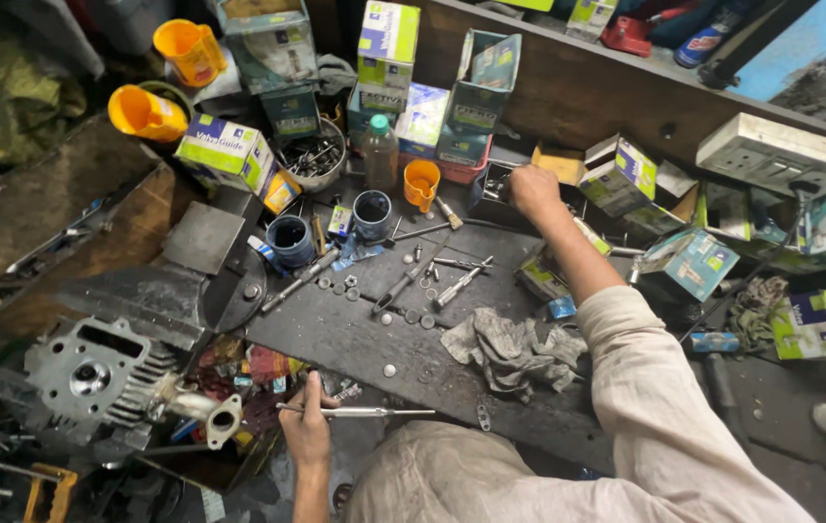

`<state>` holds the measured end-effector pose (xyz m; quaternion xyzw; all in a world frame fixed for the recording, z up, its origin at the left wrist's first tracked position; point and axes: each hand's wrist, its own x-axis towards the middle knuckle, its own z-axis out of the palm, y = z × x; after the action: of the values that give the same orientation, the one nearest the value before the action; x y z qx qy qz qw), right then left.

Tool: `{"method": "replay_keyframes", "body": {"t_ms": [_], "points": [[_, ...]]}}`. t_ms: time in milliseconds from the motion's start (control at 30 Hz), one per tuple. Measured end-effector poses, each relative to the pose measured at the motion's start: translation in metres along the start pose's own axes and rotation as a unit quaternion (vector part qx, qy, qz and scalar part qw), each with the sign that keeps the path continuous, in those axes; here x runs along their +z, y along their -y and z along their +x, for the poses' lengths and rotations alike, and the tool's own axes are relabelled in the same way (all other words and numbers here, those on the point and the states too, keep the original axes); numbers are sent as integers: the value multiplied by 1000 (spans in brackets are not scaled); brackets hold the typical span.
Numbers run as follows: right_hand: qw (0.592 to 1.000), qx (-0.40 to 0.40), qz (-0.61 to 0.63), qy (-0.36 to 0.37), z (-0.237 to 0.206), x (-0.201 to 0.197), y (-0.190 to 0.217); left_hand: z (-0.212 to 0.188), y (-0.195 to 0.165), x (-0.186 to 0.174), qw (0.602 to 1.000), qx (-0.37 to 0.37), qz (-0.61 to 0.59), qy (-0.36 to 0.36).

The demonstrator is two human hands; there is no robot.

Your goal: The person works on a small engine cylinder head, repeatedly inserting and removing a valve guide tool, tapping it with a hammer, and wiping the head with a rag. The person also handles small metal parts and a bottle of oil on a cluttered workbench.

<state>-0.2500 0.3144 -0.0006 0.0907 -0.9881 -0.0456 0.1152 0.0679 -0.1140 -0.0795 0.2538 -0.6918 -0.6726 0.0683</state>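
Right hand [533, 188] fingertips hidden in tray [492, 184]

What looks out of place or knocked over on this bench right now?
Two orange cups at the upper left lie tipped on their sides. Loose washers and bolts are scattered across the dark plate, beside a crumpled grey rag. The left hand holds a thin metal rod; the right hand reaches among the boxes.
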Motion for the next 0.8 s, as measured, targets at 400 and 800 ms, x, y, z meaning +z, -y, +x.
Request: {"method": "replay_keyframes", "body": {"t_ms": [400, 800], "points": [[913, 122, 382, 68, -27, -52, 2, -15, 3, -11, 993, -60, -27, 98], [556, 89, 816, 129, -171, -60, 138, -33, -111, 19, 944, 253, 127, 167]]}}
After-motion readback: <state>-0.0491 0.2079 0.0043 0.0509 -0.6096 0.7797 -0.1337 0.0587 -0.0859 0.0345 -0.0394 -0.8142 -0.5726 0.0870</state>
